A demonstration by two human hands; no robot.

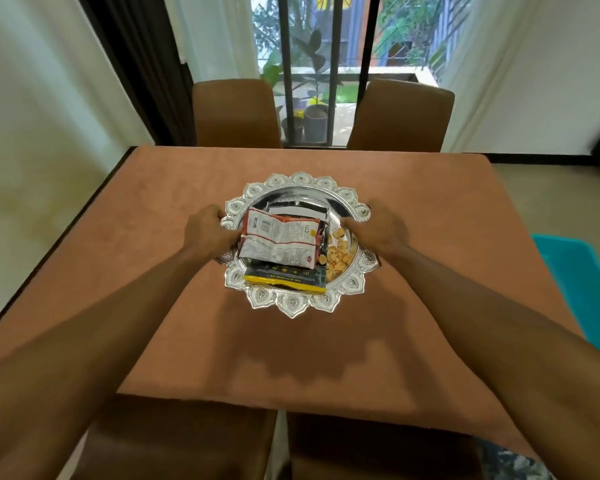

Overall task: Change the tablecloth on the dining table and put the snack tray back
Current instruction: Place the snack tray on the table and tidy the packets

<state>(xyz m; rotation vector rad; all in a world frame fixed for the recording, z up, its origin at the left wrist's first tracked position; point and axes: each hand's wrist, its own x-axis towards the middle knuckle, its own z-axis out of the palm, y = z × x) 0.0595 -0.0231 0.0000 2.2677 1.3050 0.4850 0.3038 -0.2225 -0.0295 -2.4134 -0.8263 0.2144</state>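
Note:
A round silver snack tray point(293, 304) with a scalloped rim is over the middle of the dining table, which is covered by a plain brown tablecloth point(430, 209). Its shadow falls on the cloth well in front of it, so it looks lifted. On the tray lie a white and red snack packet point(281, 242), a dark packet with a yellow edge point(284, 280), and loose yellow snacks point(336, 258). My left hand point(207, 233) grips the tray's left rim. My right hand point(378, 230) grips the right rim.
Two brown chairs point(236, 112) point(400, 116) stand at the table's far side before a barred window. Two more chair backs point(174, 438) point(381, 445) are at the near edge. A teal object point(575, 289) lies to the right of the table. A wall runs along the left.

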